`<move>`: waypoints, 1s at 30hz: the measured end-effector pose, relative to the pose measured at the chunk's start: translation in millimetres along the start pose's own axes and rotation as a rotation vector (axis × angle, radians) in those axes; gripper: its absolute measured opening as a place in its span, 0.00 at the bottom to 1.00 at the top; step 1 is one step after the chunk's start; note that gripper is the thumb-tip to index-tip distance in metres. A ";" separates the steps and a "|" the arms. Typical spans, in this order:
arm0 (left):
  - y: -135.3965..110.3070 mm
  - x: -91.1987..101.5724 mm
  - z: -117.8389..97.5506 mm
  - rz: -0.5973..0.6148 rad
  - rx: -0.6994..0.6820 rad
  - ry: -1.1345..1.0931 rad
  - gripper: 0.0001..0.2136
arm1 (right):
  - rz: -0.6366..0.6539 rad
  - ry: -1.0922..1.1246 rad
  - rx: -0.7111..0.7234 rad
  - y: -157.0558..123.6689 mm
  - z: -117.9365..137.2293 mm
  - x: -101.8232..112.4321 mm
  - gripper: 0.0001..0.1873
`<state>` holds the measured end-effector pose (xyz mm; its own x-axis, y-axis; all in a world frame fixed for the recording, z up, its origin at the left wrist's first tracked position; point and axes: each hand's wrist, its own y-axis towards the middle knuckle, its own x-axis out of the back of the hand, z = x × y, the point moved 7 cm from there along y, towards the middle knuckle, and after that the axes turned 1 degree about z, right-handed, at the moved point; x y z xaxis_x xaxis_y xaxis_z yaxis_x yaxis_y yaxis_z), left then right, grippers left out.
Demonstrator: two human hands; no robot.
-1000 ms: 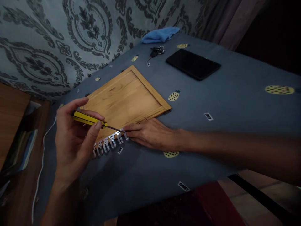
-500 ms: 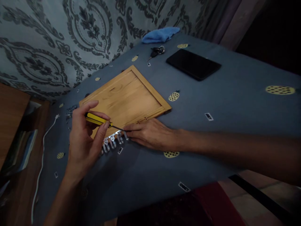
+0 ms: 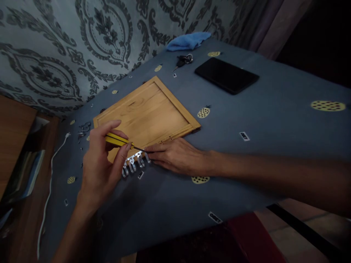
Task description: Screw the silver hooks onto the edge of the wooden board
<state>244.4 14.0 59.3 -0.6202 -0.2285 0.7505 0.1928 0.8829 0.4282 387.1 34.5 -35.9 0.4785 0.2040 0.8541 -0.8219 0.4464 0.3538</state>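
My left hand [image 3: 102, 160] is closed around the yellow-and-black handle of a screwdriver [image 3: 117, 140], its thumb near the front of the grip. The thin shaft slants right and down to the fingertips of my right hand [image 3: 175, 155]. Those fingers are pressed together at the tip, hiding it and whatever they pinch. Under both hands lies a framed wooden board [image 3: 145, 109], flat on the table. Along its near edge runs a metal hook rail [image 3: 132, 160] with several curved silver hooks. My left hand covers part of the rail, and the right fingertips cover its right end.
A black tablet [image 3: 226, 75], a bunch of keys [image 3: 183, 60] and a blue cloth [image 3: 189, 41] lie on the far side of the patterned tablecloth [image 3: 274, 146]. Small metal pieces [image 3: 84, 128] sit left of the board. A white cable [image 3: 51, 175] hangs along the left edge.
My left hand and the screwdriver have shifted slightly right, and the handle's angle differs a little. The right hand stays at the screwdriver's tip.
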 end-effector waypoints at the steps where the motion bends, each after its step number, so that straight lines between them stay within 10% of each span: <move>1: 0.3 -0.6 0.6 0.009 0.009 -0.013 0.23 | 0.002 0.001 -0.002 0.2 0.0 -0.3 0.14; 20: 12.0 -14.6 -4.7 0.158 -0.108 -0.016 0.26 | -0.050 0.018 -0.001 -2.9 -2.1 -3.3 0.15; 30: 8.2 14.2 6.5 -0.026 -0.008 -0.131 0.22 | -0.059 0.054 0.002 -7.0 -1.9 -3.0 0.16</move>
<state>232.2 20.6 70.2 -0.7187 -0.1955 0.6673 0.1808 0.8741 0.4508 392.0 32.5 -41.7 0.5423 0.2243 0.8097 -0.7922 0.4575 0.4038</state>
